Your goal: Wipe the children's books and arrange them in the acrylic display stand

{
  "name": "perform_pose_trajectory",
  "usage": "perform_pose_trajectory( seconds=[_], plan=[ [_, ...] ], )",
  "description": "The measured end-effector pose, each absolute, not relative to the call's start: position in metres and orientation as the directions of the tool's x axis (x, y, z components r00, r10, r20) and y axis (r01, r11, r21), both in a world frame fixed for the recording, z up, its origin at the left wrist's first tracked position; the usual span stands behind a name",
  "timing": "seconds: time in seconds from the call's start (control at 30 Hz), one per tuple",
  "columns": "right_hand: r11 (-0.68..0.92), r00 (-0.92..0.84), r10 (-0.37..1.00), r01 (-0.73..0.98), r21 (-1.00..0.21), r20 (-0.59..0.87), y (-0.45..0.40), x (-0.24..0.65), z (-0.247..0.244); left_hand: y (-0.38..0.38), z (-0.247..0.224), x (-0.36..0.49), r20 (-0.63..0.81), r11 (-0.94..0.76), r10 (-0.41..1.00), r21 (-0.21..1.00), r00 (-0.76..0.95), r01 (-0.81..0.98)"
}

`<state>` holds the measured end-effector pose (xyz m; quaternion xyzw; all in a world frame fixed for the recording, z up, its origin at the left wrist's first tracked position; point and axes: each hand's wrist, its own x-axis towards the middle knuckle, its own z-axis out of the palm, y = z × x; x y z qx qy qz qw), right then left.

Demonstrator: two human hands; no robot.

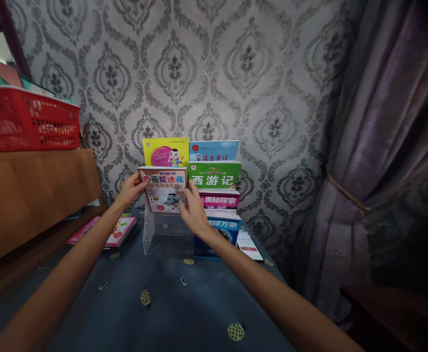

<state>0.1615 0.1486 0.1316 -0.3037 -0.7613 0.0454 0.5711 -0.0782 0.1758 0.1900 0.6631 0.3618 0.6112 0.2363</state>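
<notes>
A white-and-brown picture book [165, 198] stands in the left column of a clear acrylic book rack [168, 239], in front of a yellow book [165, 152]. My left hand [131, 189] grips its upper left edge. At its right edge, my right hand [194, 210] has the book between its fingers, some of them lying on the cover. The right column carries a light blue book [214, 150], a green book [217, 175], a magenta book [221, 200] and a dark blue book [221, 234], stepped downward toward me. My right hand and wrist partly cover the lower two.
Several pink books [122, 231] lie left of the rack, partly behind my left forearm. A phone [249, 246] with a lit screen lies at the right. A red basket [31, 120] sits on a wooden cabinet [41, 195]. Patterned wallpaper rises behind; a curtain [346, 205] hangs right.
</notes>
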Motion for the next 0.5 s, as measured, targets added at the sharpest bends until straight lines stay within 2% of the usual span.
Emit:
perform_pose_trajectory(
  seconds=[0.13, 0.5],
  plan=[
    [0.809, -0.153, 0.516, 0.409, -0.421, 0.843, 0.155, 0.163, 0.138, 0.178, 0.19, -0.076, 0.587, -0.575, 0.805, 0.807, -0.088, 0.133],
    [0.79, -0.149, 0.544, 0.423, -0.444, 0.826, 0.166, 0.16, 0.131, 0.161, 0.257, -0.092, 0.738, -0.763, 0.596, 0.643, -0.315, 0.062]
  ],
)
